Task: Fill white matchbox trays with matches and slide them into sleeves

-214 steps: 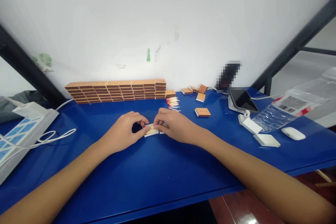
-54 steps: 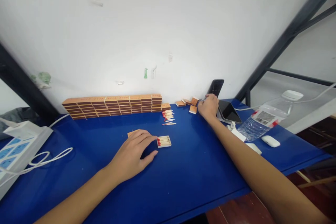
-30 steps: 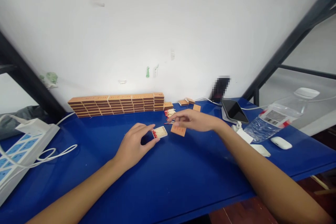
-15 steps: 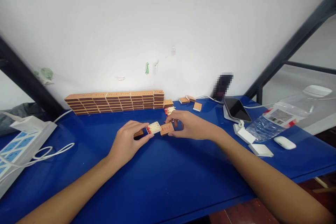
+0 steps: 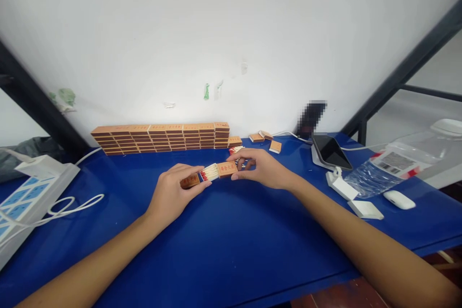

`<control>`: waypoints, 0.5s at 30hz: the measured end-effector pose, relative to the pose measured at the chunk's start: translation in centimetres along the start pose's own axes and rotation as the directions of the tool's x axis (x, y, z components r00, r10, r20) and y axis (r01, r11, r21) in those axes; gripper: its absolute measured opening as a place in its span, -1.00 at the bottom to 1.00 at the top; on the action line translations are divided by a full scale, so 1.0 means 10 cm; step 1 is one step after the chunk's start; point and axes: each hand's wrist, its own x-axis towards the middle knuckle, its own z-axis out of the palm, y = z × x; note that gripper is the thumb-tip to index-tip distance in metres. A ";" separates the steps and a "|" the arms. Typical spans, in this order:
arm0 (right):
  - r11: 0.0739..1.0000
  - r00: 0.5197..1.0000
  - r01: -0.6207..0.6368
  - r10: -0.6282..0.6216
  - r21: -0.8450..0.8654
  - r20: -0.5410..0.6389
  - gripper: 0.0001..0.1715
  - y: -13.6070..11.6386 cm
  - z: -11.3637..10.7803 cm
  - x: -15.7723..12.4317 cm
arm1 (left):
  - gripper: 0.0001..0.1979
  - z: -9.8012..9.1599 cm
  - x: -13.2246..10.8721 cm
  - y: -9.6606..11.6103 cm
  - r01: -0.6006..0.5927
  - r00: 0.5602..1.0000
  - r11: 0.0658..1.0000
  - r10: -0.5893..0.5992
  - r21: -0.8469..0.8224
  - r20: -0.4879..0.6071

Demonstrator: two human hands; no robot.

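The sleeve [image 5: 227, 169] is now meeting the tray [image 5: 213, 179] endwise, right hand [image 5: 263, 168] pinching sleeve, left hand [image 5: 169, 191] tray; sliding seemingly needing alignment.

This is a small indoor work corner; whether in a dormitory or a workshop, the view is too tight to tell. A glossy blue bench [image 5: 231, 240] stands against a scuffed white wall [image 5: 216, 24] between dark metal bars [image 5: 407, 67], with a power strip [image 5: 32, 197] at one end, a plastic water bottle [image 5: 395, 163] near the other, and reddish floor [image 5: 346, 294] below.
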 end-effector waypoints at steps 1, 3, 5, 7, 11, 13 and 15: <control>1.000 1.000 0.002 -0.002 0.015 -0.017 -0.48 0.00 0.02 0.00 | -0.68 0.00 0.00 0.00 -0.004 1.000 1.000 0.004 -0.003 0.000; 0.998 0.999 -0.004 0.006 0.062 -0.037 -0.45 0.03 0.04 0.01 | -0.68 -0.01 0.01 -0.01 -0.018 1.000 1.000 0.018 -0.020 0.013; 0.994 0.999 -0.010 0.014 0.109 -0.040 -0.42 0.06 0.05 0.01 | -0.67 -0.03 0.01 -0.02 -0.033 0.999 0.998 0.035 -0.046 0.031; 0.990 0.999 -0.010 0.016 0.142 -0.038 -0.42 0.07 0.06 0.02 | -0.65 -0.04 0.02 -0.04 -0.042 0.998 0.997 0.045 -0.068 0.033; 0.977 0.999 0.012 -0.003 0.215 -0.042 -0.42 0.03 0.14 0.00 | -0.61 -0.05 0.03 -0.03 -0.079 0.996 0.992 0.082 -0.097 0.020; 0.960 0.999 0.038 -0.031 0.278 -0.030 -0.41 -0.03 0.22 -0.02 | -0.59 -0.04 0.02 -0.01 -0.134 0.991 0.984 0.136 -0.115 0.009; 0.939 0.998 0.065 -0.070 0.339 0.003 -0.40 -0.11 0.30 -0.05 | -0.52 -0.04 0.01 0.02 -0.211 0.977 0.968 0.212 -0.135 -0.006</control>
